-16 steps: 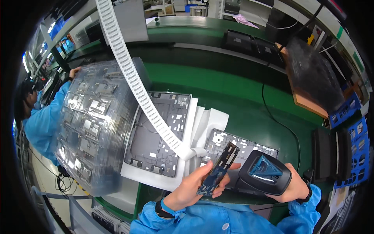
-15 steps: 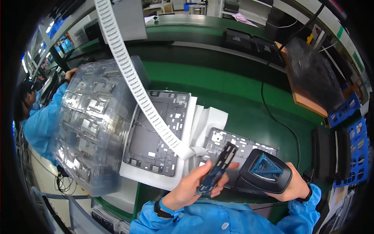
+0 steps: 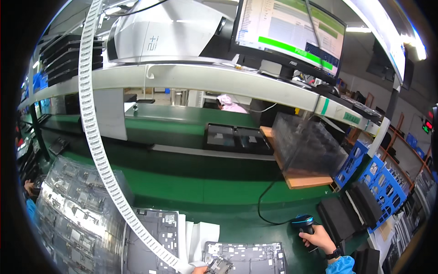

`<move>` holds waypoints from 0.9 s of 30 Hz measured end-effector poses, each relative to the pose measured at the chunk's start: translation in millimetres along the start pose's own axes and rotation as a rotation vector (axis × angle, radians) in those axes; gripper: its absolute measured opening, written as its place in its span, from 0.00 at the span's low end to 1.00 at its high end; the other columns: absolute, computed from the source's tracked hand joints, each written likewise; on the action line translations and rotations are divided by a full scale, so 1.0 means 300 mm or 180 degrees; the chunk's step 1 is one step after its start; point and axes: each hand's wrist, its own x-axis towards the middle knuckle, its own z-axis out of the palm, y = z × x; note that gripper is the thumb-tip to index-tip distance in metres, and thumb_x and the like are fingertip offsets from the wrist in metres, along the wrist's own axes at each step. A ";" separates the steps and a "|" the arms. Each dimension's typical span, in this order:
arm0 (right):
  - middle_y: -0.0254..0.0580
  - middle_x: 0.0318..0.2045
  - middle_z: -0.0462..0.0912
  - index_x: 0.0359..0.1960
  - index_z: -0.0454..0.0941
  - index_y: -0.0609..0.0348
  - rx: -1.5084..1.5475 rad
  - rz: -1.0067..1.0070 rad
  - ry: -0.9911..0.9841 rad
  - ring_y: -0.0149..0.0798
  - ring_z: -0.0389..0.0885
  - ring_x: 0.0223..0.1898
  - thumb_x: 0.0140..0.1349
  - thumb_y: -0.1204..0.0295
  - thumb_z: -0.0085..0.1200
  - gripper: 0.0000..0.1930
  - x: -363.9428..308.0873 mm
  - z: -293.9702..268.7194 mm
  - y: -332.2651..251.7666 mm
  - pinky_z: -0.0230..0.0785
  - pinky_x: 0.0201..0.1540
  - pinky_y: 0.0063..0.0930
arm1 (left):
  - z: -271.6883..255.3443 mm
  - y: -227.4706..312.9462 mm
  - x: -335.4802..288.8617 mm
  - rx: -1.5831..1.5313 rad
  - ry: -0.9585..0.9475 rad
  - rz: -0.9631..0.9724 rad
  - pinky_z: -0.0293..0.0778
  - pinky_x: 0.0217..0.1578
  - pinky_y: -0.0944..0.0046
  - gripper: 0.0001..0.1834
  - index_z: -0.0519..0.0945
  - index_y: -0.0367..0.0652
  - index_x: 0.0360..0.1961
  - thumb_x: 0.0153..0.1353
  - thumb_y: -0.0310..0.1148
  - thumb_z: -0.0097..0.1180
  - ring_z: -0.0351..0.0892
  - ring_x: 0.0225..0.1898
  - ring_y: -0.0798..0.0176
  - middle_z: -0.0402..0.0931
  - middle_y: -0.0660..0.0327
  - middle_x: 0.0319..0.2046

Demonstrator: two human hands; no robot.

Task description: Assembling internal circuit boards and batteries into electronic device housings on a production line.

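My right hand [image 3: 318, 238] is closed around the handle of a black barcode scanner [image 3: 303, 223], held over the green bench at the right, its cable trailing away to the left. At the lower edge only a bit of my left hand [image 3: 200, 270] shows, at the side of a small circuit board [image 3: 221, 265] that it holds. The board is above the front of a grey device housing [image 3: 246, 255]. A second grey housing [image 3: 153, 242] lies left of it on white foam sheet [image 3: 203, 235]. A long strip of printed labels [image 3: 112, 185] hangs down to the board's left.
Stacked clear plastic trays [image 3: 75, 219] of boards stand at the left, with a co-worker's hand [image 3: 29, 187] beyond. A shelf [image 3: 200, 77] carries a monitor [image 3: 287, 34]. Black trays [image 3: 237, 138], a wooden board [image 3: 305, 181], black foam blocks [image 3: 349, 210] and blue racks [image 3: 385, 187] stand around the bench.
The view has tilted up, bringing the shelf and monitor in. My right hand has carried the scanner rightward, away from the circuit board. My left hand is now mostly below the frame.
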 end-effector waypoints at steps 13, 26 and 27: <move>0.53 0.50 0.79 0.43 0.81 0.66 -0.1196 -0.2253 0.0604 0.58 0.77 0.56 0.46 0.74 0.71 0.20 -0.338 0.468 -0.191 0.71 0.57 0.45 | 0.086 -0.152 0.047 0.0935 0.0211 -0.0205 0.75 0.28 0.61 0.39 0.63 0.30 0.66 0.51 0.22 0.64 0.81 0.21 0.57 0.80 0.53 0.21; 0.46 0.13 0.76 0.26 0.76 0.64 -0.0960 -0.1153 0.0058 0.47 0.78 0.14 0.60 0.68 0.65 0.13 -0.307 0.546 -0.315 0.66 0.20 0.39 | 0.120 -0.147 -0.053 -0.1068 0.0632 -0.0001 0.69 0.20 0.74 0.33 0.62 0.32 0.55 0.52 0.25 0.67 0.75 0.16 0.68 0.77 0.54 0.22; 0.47 0.13 0.77 0.27 0.76 0.65 -0.1191 -0.1094 0.0019 0.49 0.79 0.15 0.60 0.67 0.65 0.14 -0.295 0.556 -0.329 0.67 0.21 0.40 | 0.110 -0.136 -0.040 -0.1051 0.0651 0.0016 0.69 0.20 0.74 0.33 0.62 0.32 0.55 0.52 0.25 0.67 0.75 0.16 0.68 0.77 0.54 0.22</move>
